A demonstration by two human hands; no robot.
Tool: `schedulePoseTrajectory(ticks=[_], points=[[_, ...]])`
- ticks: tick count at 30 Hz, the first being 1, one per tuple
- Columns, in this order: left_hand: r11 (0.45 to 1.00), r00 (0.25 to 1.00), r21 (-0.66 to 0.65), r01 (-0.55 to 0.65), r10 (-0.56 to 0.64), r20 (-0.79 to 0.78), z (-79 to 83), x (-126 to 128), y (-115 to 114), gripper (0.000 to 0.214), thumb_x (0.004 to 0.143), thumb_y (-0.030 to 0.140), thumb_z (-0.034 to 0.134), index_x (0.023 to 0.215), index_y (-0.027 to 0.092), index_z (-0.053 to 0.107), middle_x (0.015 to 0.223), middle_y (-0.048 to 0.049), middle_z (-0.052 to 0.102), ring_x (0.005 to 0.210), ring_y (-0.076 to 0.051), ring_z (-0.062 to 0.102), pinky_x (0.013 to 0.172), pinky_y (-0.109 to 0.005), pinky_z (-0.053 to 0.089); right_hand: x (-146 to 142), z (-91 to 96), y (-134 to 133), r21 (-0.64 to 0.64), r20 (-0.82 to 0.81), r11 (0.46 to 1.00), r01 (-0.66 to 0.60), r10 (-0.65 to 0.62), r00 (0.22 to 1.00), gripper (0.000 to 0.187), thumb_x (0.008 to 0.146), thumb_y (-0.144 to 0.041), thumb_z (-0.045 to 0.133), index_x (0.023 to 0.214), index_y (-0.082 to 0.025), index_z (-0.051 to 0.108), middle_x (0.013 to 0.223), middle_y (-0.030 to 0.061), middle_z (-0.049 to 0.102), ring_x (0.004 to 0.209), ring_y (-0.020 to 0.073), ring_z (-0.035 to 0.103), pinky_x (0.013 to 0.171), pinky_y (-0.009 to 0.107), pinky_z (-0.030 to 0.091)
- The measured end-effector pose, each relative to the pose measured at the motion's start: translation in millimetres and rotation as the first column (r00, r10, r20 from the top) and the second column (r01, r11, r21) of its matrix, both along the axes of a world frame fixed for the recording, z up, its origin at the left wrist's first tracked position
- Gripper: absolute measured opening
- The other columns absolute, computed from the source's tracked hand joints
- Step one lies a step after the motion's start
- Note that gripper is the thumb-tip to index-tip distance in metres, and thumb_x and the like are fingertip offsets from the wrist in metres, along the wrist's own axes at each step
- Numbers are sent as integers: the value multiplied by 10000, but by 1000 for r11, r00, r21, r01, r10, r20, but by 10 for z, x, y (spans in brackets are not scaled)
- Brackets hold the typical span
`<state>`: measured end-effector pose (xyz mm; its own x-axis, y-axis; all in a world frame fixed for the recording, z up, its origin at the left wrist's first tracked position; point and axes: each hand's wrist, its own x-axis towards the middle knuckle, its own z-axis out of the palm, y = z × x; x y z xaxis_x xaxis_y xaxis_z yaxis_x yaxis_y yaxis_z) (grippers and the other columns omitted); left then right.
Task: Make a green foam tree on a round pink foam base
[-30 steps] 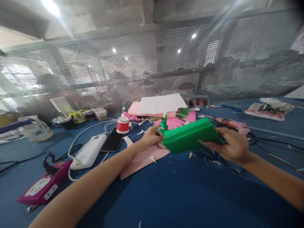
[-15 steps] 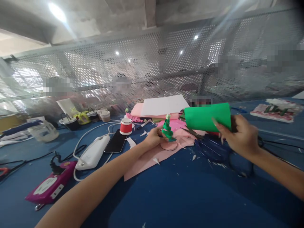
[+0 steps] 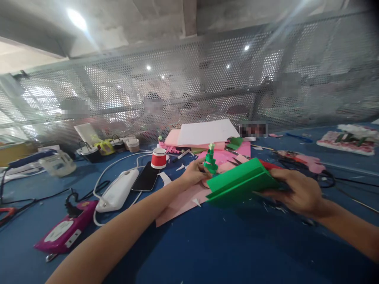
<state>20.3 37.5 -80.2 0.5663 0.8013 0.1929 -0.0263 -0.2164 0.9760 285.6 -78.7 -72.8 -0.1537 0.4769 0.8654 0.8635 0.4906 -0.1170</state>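
Note:
My left hand (image 3: 193, 173) is closed round the base of a small green paper spiral tree (image 3: 211, 161), which stands upright with a pale tip. Pinched at its right end by my right hand (image 3: 300, 193) is a green paper sheet (image 3: 241, 182), curled over with a long folded edge. Its left end comes close to the spiral and covers part of the pink paper (image 3: 182, 205) beneath. Open scissor blades (image 3: 235, 161) show just behind the green sheet; their handles are mostly hidden.
A red and white paper cup (image 3: 159, 158), a black phone (image 3: 146, 177), a white power bank (image 3: 118, 191) and a purple power adapter (image 3: 66, 227) with cables lie left. White and pink sheets (image 3: 209, 132) lie behind. Paper scraps dot the blue table (image 3: 207, 252); a perforated metal screen (image 3: 171, 90) stands beyond.
My right hand has brought the green sheet down and to the left, tilting it so its folded edge shows. My left hand keeps the spiral tree in nearly the same place.

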Motion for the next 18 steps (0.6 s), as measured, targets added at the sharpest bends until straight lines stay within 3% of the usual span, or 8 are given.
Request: schedulePoseTrajectory(ticks=[1, 5, 7, 10, 12, 16, 18], points=[[1000, 1000, 5, 3, -3, -4, -2, -2, -1, 405, 518, 126, 775, 901, 133, 643, 575, 24, 636, 538, -121, 594, 555, -225, 461, 6, 0, 8, 14, 20, 1000, 8, -8, 1000, 557, 762, -737, 456, 819, -203, 600, 634, 40, 665, 534, 179, 638, 451, 251, 442], [999, 1000, 50, 22, -22, 4, -13, -17, 13, 395, 523, 115, 775, 899, 135, 654, 674, -12, 685, 621, -138, 631, 613, -236, 488, 74, 65, 84, 140, -168, 972, 188, -164, 972, 452, 801, -625, 528, 859, -179, 567, 586, 27, 639, 481, 169, 605, 442, 251, 430], [999, 999, 38, 31, -32, 18, -26, -27, 27, 435, 523, 114, 775, 940, 145, 656, 670, -3, 688, 612, -134, 633, 611, -231, 489, 56, 93, 81, 107, -154, 986, 124, -107, 982, 403, 828, -578, 527, 885, -180, 556, 579, 14, 632, 464, 162, 596, 430, 247, 428], [999, 999, 7, 43, -43, 7, -40, -34, 36, 476, 518, 104, 771, 976, 142, 649, 603, 15, 668, 531, -126, 606, 541, -222, 468, -34, 110, 17, 177, 112, 983, -45, 25, 993, 397, 855, -572, 485, 864, -188, 584, 624, 23, 653, 490, 165, 610, 425, 247, 429], [999, 999, 6, 42, -42, -6, -39, -33, 30, 472, 519, 92, 766, 974, 142, 649, 596, 18, 665, 516, -122, 597, 520, -217, 457, -62, 122, -8, 237, 205, 969, -71, 22, 979, 353, 865, -524, 507, 852, -180, 588, 603, 16, 644, 471, 152, 597, 407, 238, 408], [998, 998, 46, 44, -46, 35, -33, -23, 25, 444, 529, 99, 776, 954, 148, 660, 709, -16, 699, 616, -137, 639, 593, -231, 487, -5, 134, 21, 353, 47, 931, 91, -114, 992, 280, 840, -444, 590, 846, -165, 567, 560, 6, 606, 424, 136, 562, 393, 234, 395], [997, 997, 39, 59, -61, 40, -41, -25, 39, 445, 534, 113, 781, 961, 145, 658, 705, -21, 696, 618, -146, 643, 597, -242, 491, 12, 118, 20, 312, 29, 949, 48, -60, 998, 256, 836, -436, 597, 866, -184, 566, 575, 2, 614, 445, 139, 575, 409, 236, 414]])
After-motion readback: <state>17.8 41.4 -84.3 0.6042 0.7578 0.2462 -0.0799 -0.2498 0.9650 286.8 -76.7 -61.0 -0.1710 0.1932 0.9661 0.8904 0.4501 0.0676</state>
